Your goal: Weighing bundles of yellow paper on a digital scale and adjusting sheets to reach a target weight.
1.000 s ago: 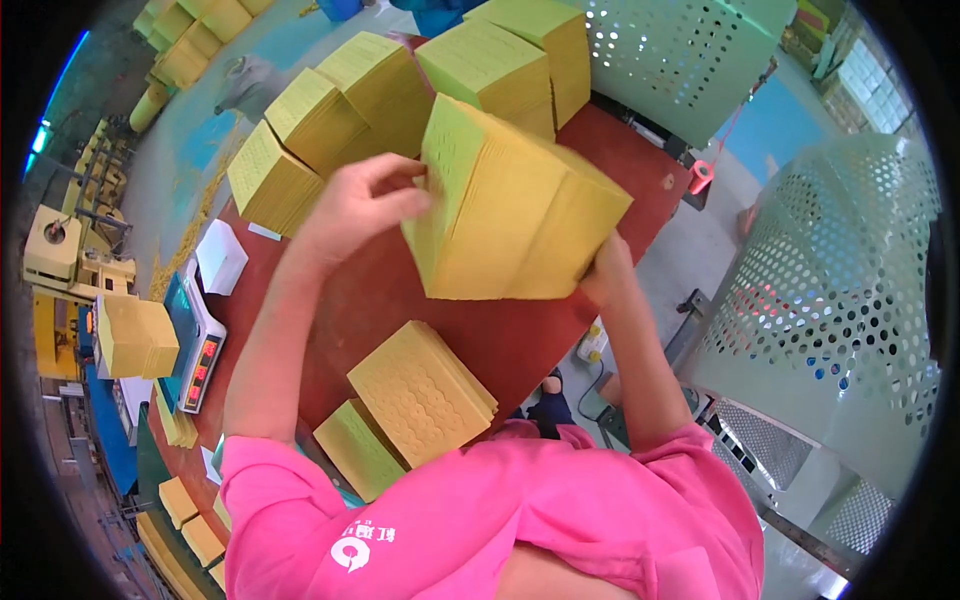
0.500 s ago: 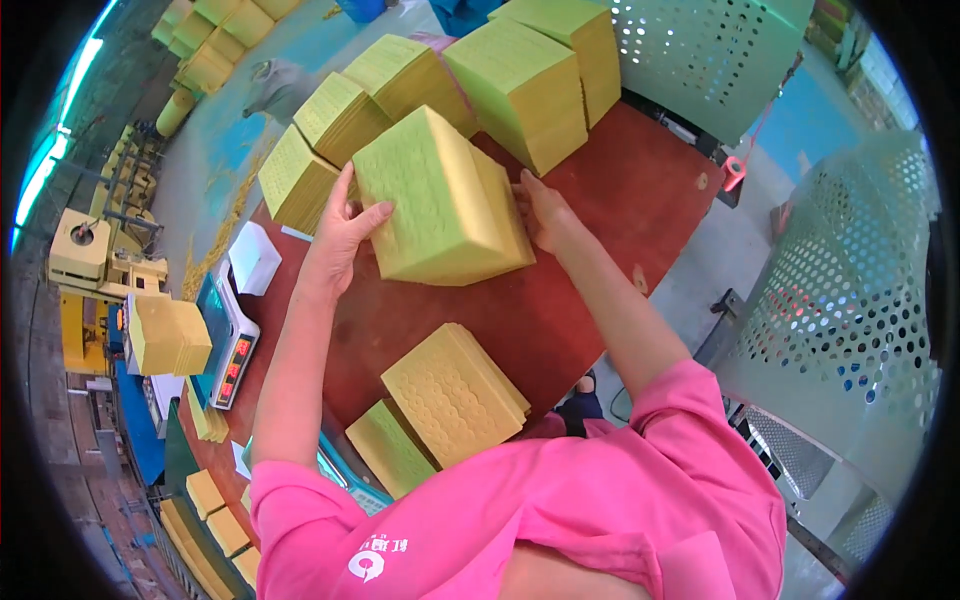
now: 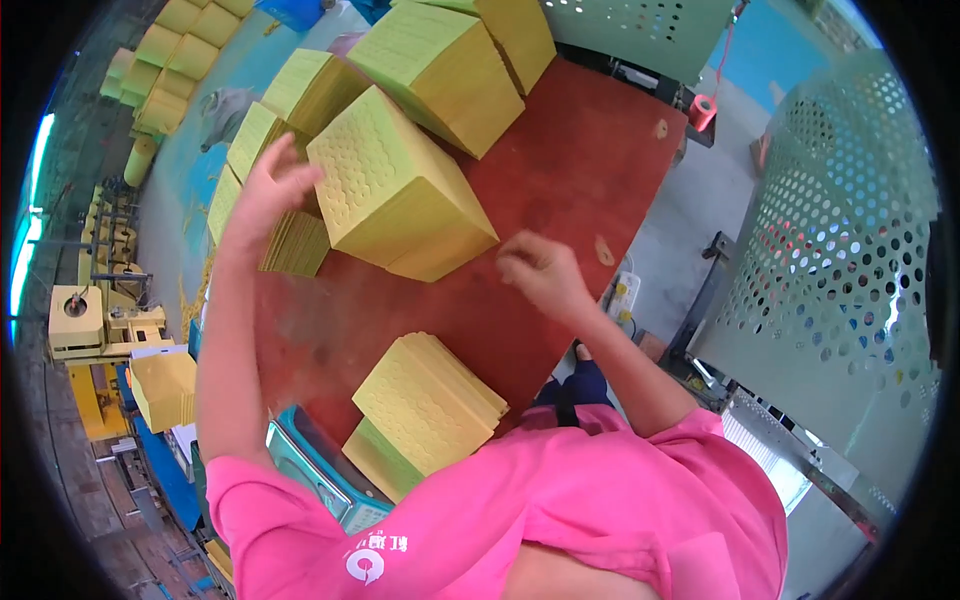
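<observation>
A large block-shaped stack of yellow-green embossed paper sheets (image 3: 410, 200) rests on the red-brown tabletop (image 3: 590, 140), in front of similar stacks. My left hand (image 3: 262, 195) is just left of the stack, fingers spread and slightly blurred, holding nothing. Near its right corner, my right hand (image 3: 545, 275) has its fingers curled in, with a small gap to the paper and nothing seen in it. Closer to me lies a leaning stack of yellow embossed paper (image 3: 430, 400), with a greener paper stack (image 3: 380, 455) partly under it.
More paper stacks (image 3: 440, 60) line the table's far side. A teal scale (image 3: 315, 465) is by my left elbow. Perforated green metal panels (image 3: 830, 290) stand on the right, with a pink string roll (image 3: 702, 112) nearby. Yellow machinery (image 3: 85, 315) is at far left.
Both hands have let go of the large stack, which now rests turned among the others. My left hand has moved off to the left. The view has shifted, so the table appears displaced.
</observation>
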The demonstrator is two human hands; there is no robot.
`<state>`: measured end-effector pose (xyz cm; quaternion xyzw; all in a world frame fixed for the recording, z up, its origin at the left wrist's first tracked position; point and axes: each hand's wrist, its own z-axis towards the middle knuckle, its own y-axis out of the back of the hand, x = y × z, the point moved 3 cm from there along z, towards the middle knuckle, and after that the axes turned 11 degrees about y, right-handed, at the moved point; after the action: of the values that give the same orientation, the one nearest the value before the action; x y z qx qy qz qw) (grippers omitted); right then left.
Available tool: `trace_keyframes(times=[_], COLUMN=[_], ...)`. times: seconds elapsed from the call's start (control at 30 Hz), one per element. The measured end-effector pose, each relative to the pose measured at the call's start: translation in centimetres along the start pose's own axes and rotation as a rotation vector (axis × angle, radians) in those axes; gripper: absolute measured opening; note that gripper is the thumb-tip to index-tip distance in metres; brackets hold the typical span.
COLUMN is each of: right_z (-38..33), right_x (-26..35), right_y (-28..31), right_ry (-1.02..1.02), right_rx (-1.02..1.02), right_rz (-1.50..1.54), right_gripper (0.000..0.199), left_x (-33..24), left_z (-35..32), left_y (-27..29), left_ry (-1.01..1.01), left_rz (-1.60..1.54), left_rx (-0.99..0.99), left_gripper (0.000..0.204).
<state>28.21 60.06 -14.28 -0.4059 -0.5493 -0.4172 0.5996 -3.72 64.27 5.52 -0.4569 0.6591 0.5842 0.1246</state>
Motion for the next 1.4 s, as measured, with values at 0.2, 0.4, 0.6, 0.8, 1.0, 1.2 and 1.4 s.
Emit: trace_keyframes(times=[0.2, 0.4, 0.6, 0.8, 1.0, 1.2, 1.4], right_z=[-0.8, 2.6, 4.7, 7.5, 10.0, 9.5, 8.7], right_x=[-0.2, -1.5, -1.9, -0.7, -1.0, -1.4, -1.9], right_y=[-5.7, -6.3, -6.1, -6.6, -5.8, -6.3, -6.4], right_ry=[0.490, 0.518, 0.396, 0.282, 0.267, 0.356, 0.660], right_rx=[0.301, 0.252, 0.291, 0.310, 0.216, 0.120, 0.140], right_rz=[-0.451, -0.524, -0.591, -0.582, -0.613, -0.557, -0.596], right_gripper=[0.013, 0.008, 0.011, 0.015, 0.016, 0.012, 0.013], left_x=[-4.4, -3.0, -2.4, -2.0, -3.6, -2.2, -1.4], left_z=[6.9, 8.3, 8.3, 9.0, 9.4, 9.5, 4.4], left_y=[-1.7, -2.6, -2.7, -1.7, -2.5, -1.5, 0.2], left_ry=[-0.045, 0.139, 0.139, 0.117, 0.017, -0.296, -0.460], left_rz=[0.231, 0.370, 0.311, 0.287, 0.276, 0.379, 0.447], left_rx=[0.142, 0.349, 0.387, 0.310, 0.161, -0.231, -0.649], left_gripper=[0.064, 0.063, 0.063, 0.061, 0.064, 0.065, 0.060])
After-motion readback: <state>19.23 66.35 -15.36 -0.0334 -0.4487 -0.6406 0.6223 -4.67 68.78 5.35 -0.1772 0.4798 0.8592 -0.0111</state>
